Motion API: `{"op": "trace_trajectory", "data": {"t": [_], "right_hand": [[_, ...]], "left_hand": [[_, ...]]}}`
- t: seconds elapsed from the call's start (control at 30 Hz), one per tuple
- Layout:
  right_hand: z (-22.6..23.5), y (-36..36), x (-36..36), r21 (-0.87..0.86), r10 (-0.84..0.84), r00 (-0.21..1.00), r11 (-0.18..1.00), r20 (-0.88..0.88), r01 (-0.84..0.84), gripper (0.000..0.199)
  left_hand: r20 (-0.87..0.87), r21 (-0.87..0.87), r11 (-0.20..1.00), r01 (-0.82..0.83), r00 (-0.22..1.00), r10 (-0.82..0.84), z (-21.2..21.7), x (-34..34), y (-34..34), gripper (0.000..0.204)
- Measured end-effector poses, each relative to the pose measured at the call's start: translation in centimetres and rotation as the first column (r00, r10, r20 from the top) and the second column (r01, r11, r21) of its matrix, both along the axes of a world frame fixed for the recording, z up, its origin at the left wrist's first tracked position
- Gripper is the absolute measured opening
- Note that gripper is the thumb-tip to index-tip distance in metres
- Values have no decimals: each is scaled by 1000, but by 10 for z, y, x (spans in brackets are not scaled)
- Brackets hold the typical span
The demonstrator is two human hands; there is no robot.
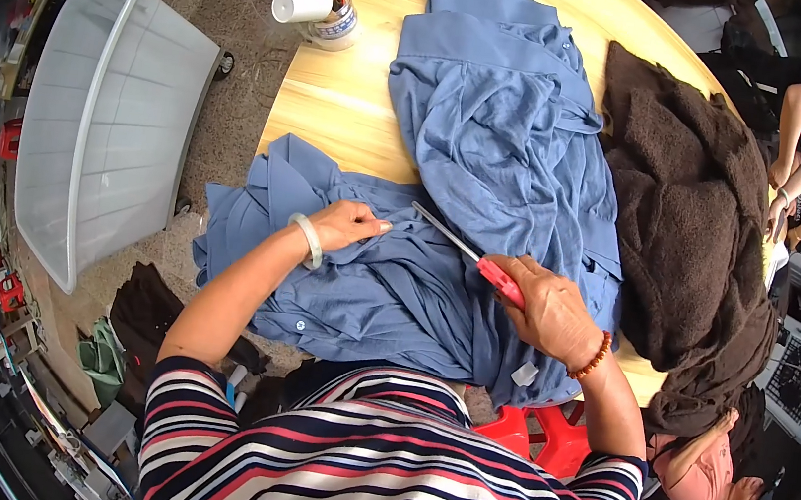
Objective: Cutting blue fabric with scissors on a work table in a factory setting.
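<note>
Crumpled blue garments (507, 113) cover much of the table, their collar and button parts showing in places. Nearer to me lies a bunched blue garment (383, 308) with a small white button. My left hand (348, 226), a pale bangle at its wrist, is closed in a pinch on this cloth. In my right hand (548, 308), with a beaded bracelet, are red-handled scissors (500, 280). Their long thin metal blades look closed, and the tip points up and left over the cloth, close to my left fingertips. A small white tag (524, 374) sits near the garment's lower edge.
A brown fleecy cloth heap (685, 215) fills the table's right side. At the far left edge of the wooden table (340, 93) stand a white cup (303, 2) and a jar (334, 30) holding tools. A wheeled grey bin (137, 118) stands left. Other people work at right.
</note>
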State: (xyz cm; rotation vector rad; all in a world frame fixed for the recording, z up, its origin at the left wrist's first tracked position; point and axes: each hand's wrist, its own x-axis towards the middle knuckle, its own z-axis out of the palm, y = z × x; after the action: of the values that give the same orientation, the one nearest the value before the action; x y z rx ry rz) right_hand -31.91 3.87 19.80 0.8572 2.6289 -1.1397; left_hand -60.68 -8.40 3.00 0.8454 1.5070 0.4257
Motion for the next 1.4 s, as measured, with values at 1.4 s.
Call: {"op": "trace_trajectory", "data": {"t": [1.4], "right_hand": [[0, -35, 17, 107, 64, 994, 992, 91, -73, 30]], "left_hand": [[-752, 443, 814, 375, 650, 110, 10, 62, 22, 55]]}}
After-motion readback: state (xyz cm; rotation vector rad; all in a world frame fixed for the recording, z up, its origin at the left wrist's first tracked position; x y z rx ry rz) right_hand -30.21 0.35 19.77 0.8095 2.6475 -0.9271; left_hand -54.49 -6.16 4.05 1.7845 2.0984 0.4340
